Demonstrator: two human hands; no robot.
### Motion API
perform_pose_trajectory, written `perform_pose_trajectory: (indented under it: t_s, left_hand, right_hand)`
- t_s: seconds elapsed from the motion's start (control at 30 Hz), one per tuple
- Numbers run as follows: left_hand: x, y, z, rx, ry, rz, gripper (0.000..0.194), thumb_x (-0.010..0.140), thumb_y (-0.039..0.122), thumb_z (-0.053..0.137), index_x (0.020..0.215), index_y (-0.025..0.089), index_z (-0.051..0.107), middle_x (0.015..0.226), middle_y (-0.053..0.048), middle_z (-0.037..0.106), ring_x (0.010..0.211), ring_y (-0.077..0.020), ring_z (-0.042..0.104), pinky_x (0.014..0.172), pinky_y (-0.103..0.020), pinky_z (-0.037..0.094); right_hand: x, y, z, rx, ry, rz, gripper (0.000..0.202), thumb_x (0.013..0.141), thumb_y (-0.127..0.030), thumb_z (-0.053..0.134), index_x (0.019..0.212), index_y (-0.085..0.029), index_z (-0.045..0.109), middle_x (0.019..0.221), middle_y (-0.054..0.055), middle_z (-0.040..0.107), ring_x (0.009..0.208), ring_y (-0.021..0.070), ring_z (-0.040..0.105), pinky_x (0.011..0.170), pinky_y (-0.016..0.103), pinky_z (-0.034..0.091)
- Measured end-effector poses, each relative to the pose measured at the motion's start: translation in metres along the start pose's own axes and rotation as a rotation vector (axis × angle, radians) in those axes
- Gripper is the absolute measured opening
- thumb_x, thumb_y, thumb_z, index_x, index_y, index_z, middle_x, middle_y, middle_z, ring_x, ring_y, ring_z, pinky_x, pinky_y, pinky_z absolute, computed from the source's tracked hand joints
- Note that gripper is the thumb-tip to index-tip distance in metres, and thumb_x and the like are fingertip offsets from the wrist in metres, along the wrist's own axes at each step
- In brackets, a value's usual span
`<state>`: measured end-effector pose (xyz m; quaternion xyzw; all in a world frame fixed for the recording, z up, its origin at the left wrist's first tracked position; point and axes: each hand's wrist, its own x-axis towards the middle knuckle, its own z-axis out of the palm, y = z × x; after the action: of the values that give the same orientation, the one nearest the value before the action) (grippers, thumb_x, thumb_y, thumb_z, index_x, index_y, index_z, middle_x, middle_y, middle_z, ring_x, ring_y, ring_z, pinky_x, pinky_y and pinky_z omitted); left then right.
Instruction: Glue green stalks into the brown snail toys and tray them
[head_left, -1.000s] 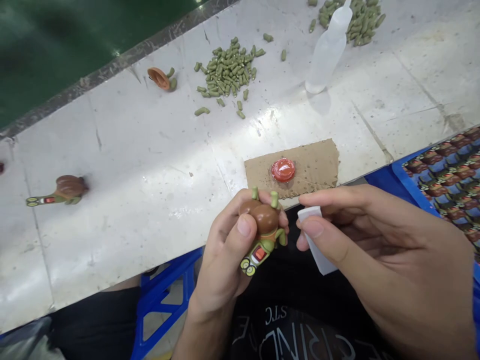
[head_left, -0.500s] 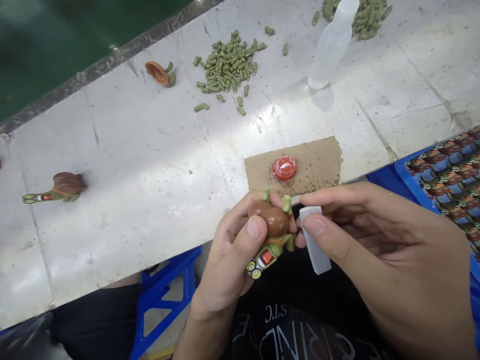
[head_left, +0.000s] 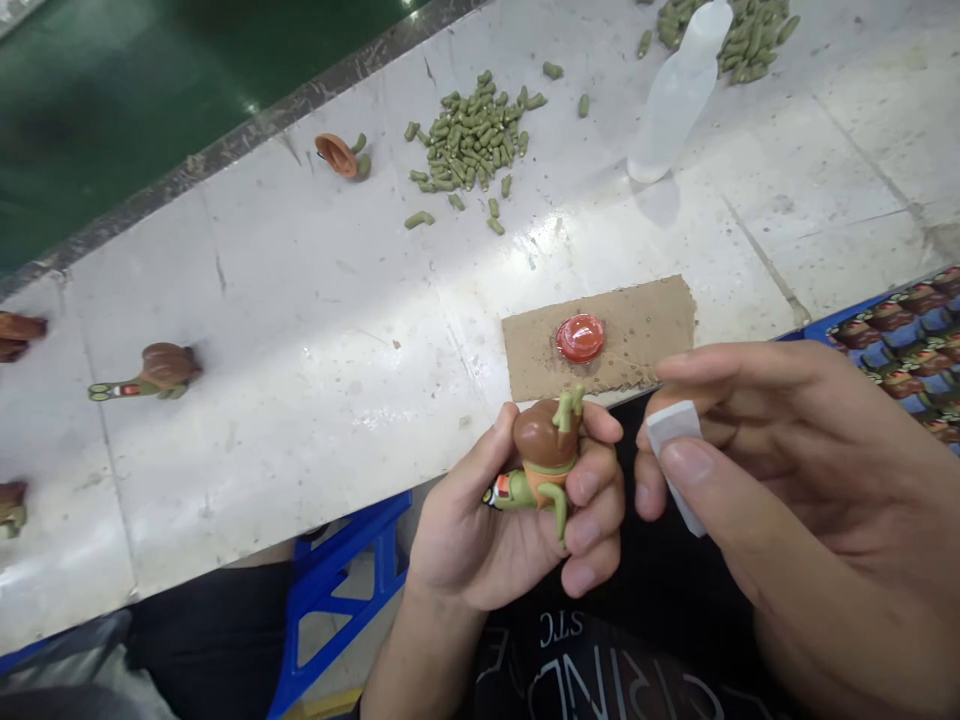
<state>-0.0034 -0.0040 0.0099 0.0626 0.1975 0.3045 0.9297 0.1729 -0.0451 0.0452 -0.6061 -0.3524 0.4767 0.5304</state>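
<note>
In my left hand (head_left: 517, 530) is a toy figure (head_left: 541, 440) with a brown rounded body, green limbs and a long green neck. Its green legs point up and its head lies toward my thumb. My right hand (head_left: 795, 500) pinches a small white block (head_left: 679, 460) between thumb and fingers, a short gap to the right of the figure. Just beyond both hands a piece of cardboard (head_left: 637, 340) lies on the table, with a glossy red blob (head_left: 580, 338) on it.
A heap of small green pieces (head_left: 472, 140) lies farther back, near a translucent bottle (head_left: 675, 100). To the left are a similar figure (head_left: 161, 370) and an orange-brown part with green pieces (head_left: 337, 156). A blue tray (head_left: 832, 330) of painted figures stands right; a blue stool (head_left: 345, 590) is below.
My left hand has turned the figure so its side and arm show, its head now toward the thumb. My right hand has moved right with the white block, widening the gap. The view shifted slightly.
</note>
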Motion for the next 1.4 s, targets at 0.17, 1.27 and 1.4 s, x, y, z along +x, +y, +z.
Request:
perform_pose_trajectory:
  t_s: [0.17, 1.27, 1.4]
  left_hand:
    - [-0.004, -0.007, -0.010, -0.143, -0.156, -0.077, 0.064, 0.117, 0.078, 0.055, 0.131, 0.023, 0.084, 0.080, 0.004, 0.039, 0.048, -0.0112, 0.029, 0.032, -0.021, 0.032]
    - [-0.010, -0.006, 0.012, 0.563, 0.393, 0.531, 0.036, 0.109, 0.060, 0.085, 0.112, 0.025, 0.079, 0.106, -0.005, 0.069, 0.098, -0.0210, 0.065, 0.087, -0.031, 0.058]
    - [-0.012, -0.020, 0.020, 0.614, 0.572, 0.603, 0.040, 0.114, 0.066, 0.076, 0.122, 0.027, 0.076, 0.128, -0.008, 0.068, 0.115, -0.0258, 0.064, 0.105, -0.036, 0.059]
  right_hand:
    - [-0.005, 0.001, -0.006, -0.060, -0.032, -0.028, 0.019, 0.110, -0.019, 0.082, 0.119, -0.034, 0.091, 0.075, -0.001, 0.070, 0.061, 0.0164, 0.068, 0.064, 0.027, 0.071]
    - [0.031, 0.010, -0.004, 0.116, -0.188, -0.291, 0.034, 0.104, -0.010, 0.083, 0.126, -0.035, 0.089, 0.115, -0.001, 0.089, 0.108, 0.0149, 0.088, 0.102, 0.020, 0.069]
    - [0.014, 0.023, 0.020, 0.160, -0.234, -0.214, 0.061, 0.093, -0.016, 0.101, 0.144, -0.043, 0.082, 0.140, -0.003, 0.086, 0.134, 0.0178, 0.084, 0.120, 0.021, 0.063]
